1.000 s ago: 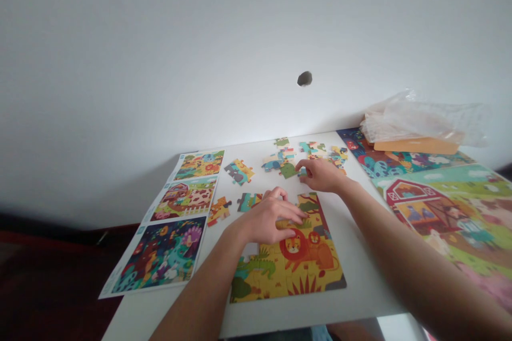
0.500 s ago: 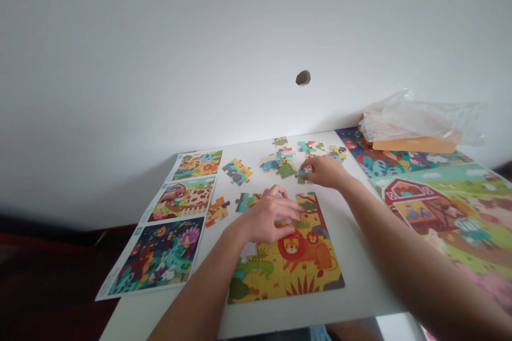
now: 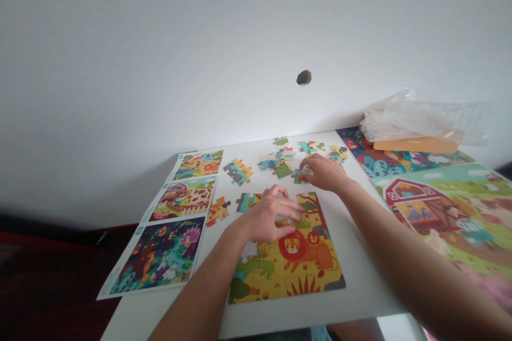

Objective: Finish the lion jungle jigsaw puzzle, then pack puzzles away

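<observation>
A partly joined jigsaw puzzle (image 3: 276, 282) with a lion and a crocodile lies at the table's front. My left hand (image 3: 271, 217) rests over its upper left part, fingers stretched and apart, hiding some of it. Beyond the puzzle, my right hand (image 3: 325, 172) has its thumb and fingertips closed at a small blue-green puzzle piece (image 3: 297, 176), partly covered by them. Just left of that piece lies a green puzzle piece (image 3: 283, 170). A teal puzzle piece (image 3: 245, 202) sits close to my left wrist, beside an orange spotted piece (image 3: 218, 210).
A sheet with three reference pictures (image 3: 158, 256) lies on the left. More loose pieces (image 3: 238, 170) are spread at the back. On the right are a finished farm puzzle (image 3: 452, 213) and a dark forest puzzle (image 3: 400, 162) under clear plastic bags (image 3: 420, 117). A wall stands behind.
My right hand has shifted slightly, and the blue-green piece at its fingertips has slid a little left. The green piece beside it has moved left too. My left hand stays put.
</observation>
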